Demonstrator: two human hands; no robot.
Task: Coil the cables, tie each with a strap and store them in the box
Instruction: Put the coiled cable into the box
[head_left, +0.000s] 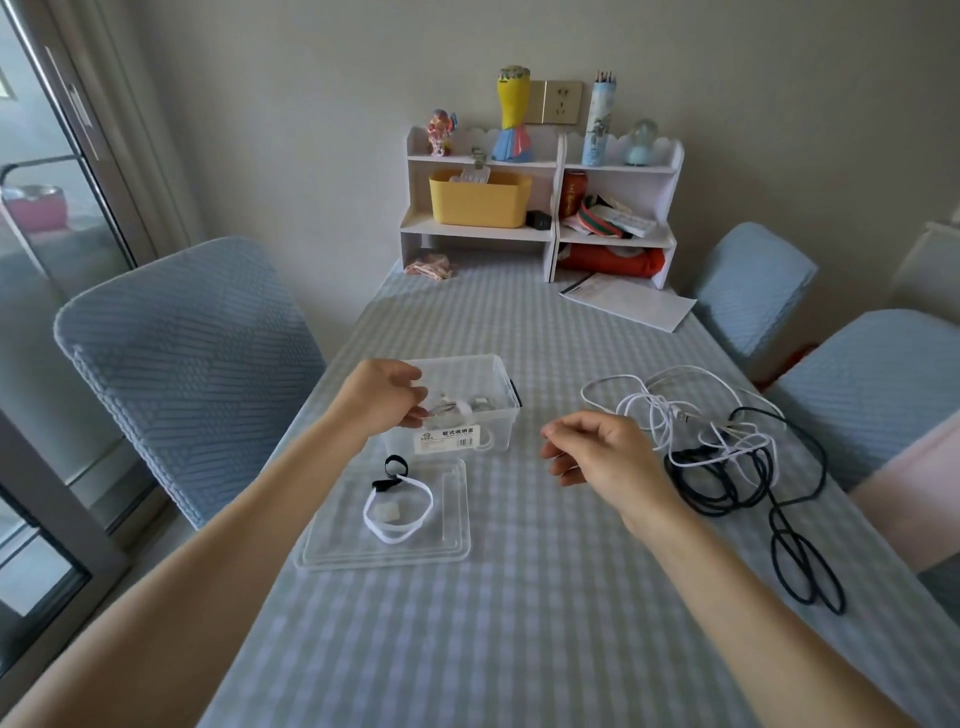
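A clear plastic box (498, 415) stands mid-table with a coiled white cable (467, 404) tied by a white strap inside it. My left hand (384, 397) hovers at the box's left rim, fingers loosely curled beside that coil, with no plain grip on anything. My right hand (597, 449) hangs above the cloth right of the box, loosely curled and holding nothing. A tangle of white cable (660, 410) and black cable (748, 488) lies to its right. The box's lid (452, 540) lies in front of the box, with a white strap (397, 512) and a black strap (393, 475) on it.
A checked cloth covers the table (519, 623). A white shelf unit (540, 208) with a yellow bin and ornaments stands at the far end, papers (628, 301) in front of it. Blue-covered chairs (192, 364) flank both sides.
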